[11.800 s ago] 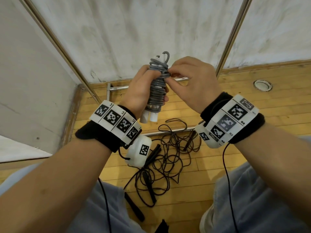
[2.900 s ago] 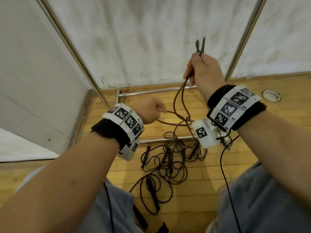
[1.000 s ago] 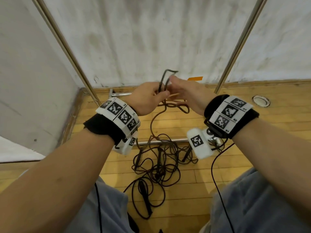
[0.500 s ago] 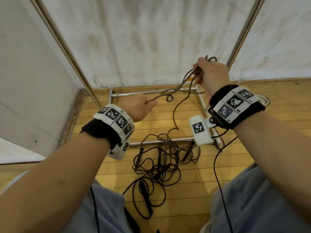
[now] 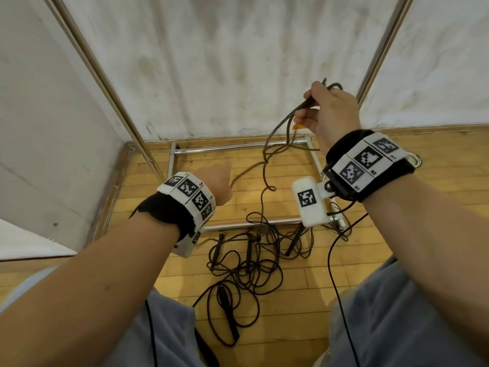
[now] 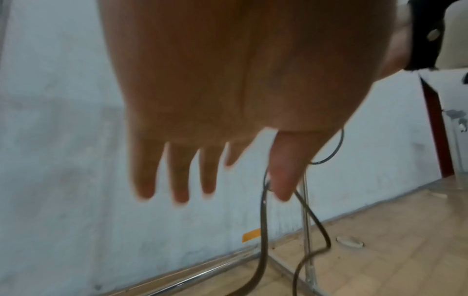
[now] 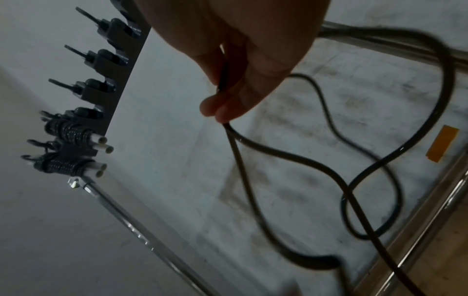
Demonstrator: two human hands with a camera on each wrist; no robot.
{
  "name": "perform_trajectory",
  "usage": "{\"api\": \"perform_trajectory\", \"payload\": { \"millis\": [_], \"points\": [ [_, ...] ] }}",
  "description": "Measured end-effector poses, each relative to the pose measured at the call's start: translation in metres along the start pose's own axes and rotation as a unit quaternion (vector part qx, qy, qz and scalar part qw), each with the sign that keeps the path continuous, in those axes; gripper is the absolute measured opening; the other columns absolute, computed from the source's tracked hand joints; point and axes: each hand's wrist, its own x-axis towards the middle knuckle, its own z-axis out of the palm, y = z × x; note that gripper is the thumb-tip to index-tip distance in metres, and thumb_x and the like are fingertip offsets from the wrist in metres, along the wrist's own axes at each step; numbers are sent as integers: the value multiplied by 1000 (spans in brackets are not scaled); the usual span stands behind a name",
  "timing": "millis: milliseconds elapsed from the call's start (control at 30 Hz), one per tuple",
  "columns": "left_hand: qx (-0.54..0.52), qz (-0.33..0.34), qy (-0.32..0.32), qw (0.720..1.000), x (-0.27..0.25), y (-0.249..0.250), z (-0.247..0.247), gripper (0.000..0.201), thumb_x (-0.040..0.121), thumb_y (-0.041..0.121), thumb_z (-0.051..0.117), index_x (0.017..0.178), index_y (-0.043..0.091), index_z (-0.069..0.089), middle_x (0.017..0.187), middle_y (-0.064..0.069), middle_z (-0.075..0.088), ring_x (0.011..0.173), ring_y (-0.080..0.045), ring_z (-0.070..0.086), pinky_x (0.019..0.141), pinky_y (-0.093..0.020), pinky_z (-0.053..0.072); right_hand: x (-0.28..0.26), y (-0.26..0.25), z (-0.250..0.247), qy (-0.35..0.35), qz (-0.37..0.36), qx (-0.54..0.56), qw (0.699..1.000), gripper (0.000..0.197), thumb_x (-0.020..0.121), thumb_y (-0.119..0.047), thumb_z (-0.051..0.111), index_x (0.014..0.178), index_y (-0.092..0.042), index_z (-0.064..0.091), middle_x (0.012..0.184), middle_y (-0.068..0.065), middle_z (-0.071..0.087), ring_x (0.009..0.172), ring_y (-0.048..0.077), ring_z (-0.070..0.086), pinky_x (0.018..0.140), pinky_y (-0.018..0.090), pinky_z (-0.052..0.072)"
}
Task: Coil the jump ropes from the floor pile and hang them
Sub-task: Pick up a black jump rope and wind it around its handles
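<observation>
A black jump rope (image 5: pixel 264 165) runs between my hands in front of the white wall. My right hand (image 5: pixel 325 107) is raised at upper right and pinches gathered loops of it; in the right wrist view the fingers (image 7: pixel 228 100) squeeze the rope (image 7: pixel 291 160) and loops hang below. My left hand (image 5: pixel 217 181) is lower and to the left. In the left wrist view the rope (image 6: pixel 263 220) passes by the thumb (image 6: pixel 282 180), pinched against the forefinger, with the other fingers straight. A tangled pile of black ropes (image 5: pixel 248 263) lies on the wooden floor below.
A metal rack's base frame (image 5: pixel 238 148) sits on the floor against the wall, with slanted uprights (image 5: pixel 111 102) either side. Its hook rail (image 7: pixel 119 84) is overhead, with two coiled ropes (image 7: pixel 67 131) with white handles hanging on it. My knees are at the bottom.
A second ago both hands met at the rope's fold. They have since parted: the right hand rose to the right with the loops, the left slid down and left along the rope.
</observation>
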Motion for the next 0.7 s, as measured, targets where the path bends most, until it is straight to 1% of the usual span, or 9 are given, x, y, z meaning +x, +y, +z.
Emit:
{"api": "perform_trajectory", "payload": {
  "millis": [67,100,200,267,333,467,600,667,700],
  "points": [
    [-192,102,68,974,-8,8,-10,89,82,18,69,151,24,13,155,0,28,139,-19,31,108,-31,31,-9,0,5,-49,16,0,999,25,96,-17,51,74,-5,56,58,5,58,46,17,58,52,27,51],
    [-284,148,91,943,-14,14,-15,90,79,21,73,150,26,18,153,4,32,138,-14,31,107,-28,29,-15,0,8,-71,19,-5,997,26,96,-18,51,75,-4,56,61,7,57,47,17,59,52,26,52],
    [-424,220,80,875,-20,33,-20,41,85,28,70,121,21,53,121,6,62,114,-12,56,95,-28,46,-27,-2,16,-119,27,13,992,26,97,-19,51,76,-5,57,72,9,57,50,16,62,52,24,53],
    [-459,227,81,855,-23,40,-20,4,91,19,62,94,20,59,93,4,70,94,-15,66,80,-23,52,-30,-5,20,-132,31,48,990,24,97,-19,51,78,-5,57,76,7,57,52,18,63,54,25,54],
    [-457,216,75,860,-21,39,-19,13,95,18,56,83,20,59,85,3,71,85,-10,68,72,-16,49,-28,-11,20,-132,26,74,988,23,97,-18,51,79,-5,58,78,5,58,55,19,63,59,28,55],
    [-423,191,2,886,-19,32,-19,27,98,29,50,79,18,66,88,3,74,88,-4,68,77,-18,46,-15,-23,11,-121,8,136,983,24,97,-19,50,80,-4,59,81,5,58,57,20,63,62,31,55],
    [-420,173,76,888,-20,28,-23,32,100,28,44,76,14,61,72,0,72,74,-12,71,72,-27,57,-7,-17,5,-103,17,123,987,18,94,-24,54,88,-7,60,80,4,57,61,18,61,64,29,53],
    [-467,161,121,861,-22,26,-28,32,101,27,43,76,13,59,66,-1,71,71,-16,72,68,-29,59,-10,-5,6,-135,51,43,989,16,86,-21,61,99,-12,57,88,3,58,77,18,60,68,31,50],
    [-494,158,142,843,-22,25,-31,33,101,26,43,74,13,59,64,-2,70,70,-19,72,67,-31,60,-12,4,6,-165,73,-19,983,25,83,-16,63,107,-13,56,97,4,59,88,18,60,73,32,49]
  ]
}}
